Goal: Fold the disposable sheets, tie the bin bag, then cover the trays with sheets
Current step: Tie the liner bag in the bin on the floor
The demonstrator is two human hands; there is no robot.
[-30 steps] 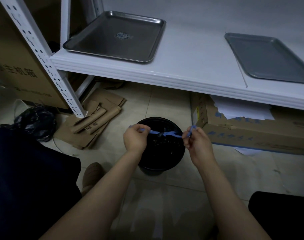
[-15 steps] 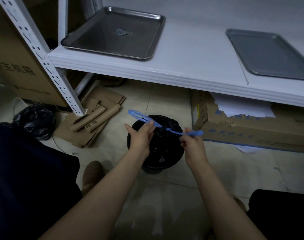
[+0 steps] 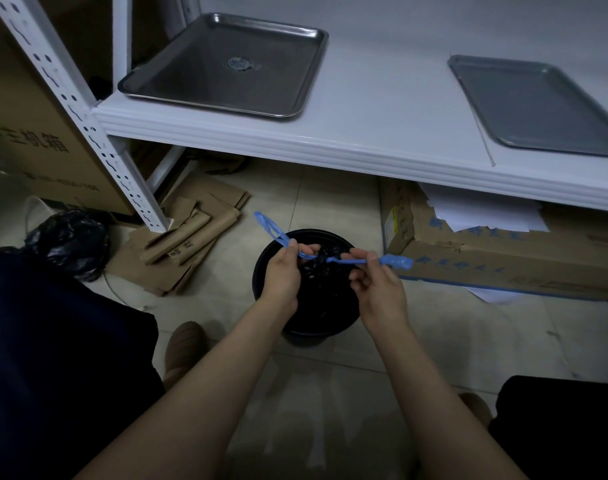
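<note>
A black bin (image 3: 271,268) stands on the tiled floor with a black bin bag (image 3: 325,271) gathered inside it. Blue drawstrings (image 3: 351,261) run from the bag's bunched neck to both sides. My left hand (image 3: 283,271) grips the left string, whose loop sticks up to the left. My right hand (image 3: 377,284) pinches the right string, its end poking out to the right. Two steel trays (image 3: 226,60) (image 3: 537,102) lie bare on the white shelf (image 3: 364,126) above.
A cardboard box (image 3: 503,258) with white sheets (image 3: 482,216) on top sits under the shelf at right. Flattened cardboard (image 3: 188,244) and a tied black bag (image 3: 68,240) lie at left, by the shelf's upright post (image 3: 74,109). My knees and shoes frame the bin.
The strings were first pulled taut between my hands. Since then my hands have come closer together over the bag's neck, and the string ends now stick out on both sides.
</note>
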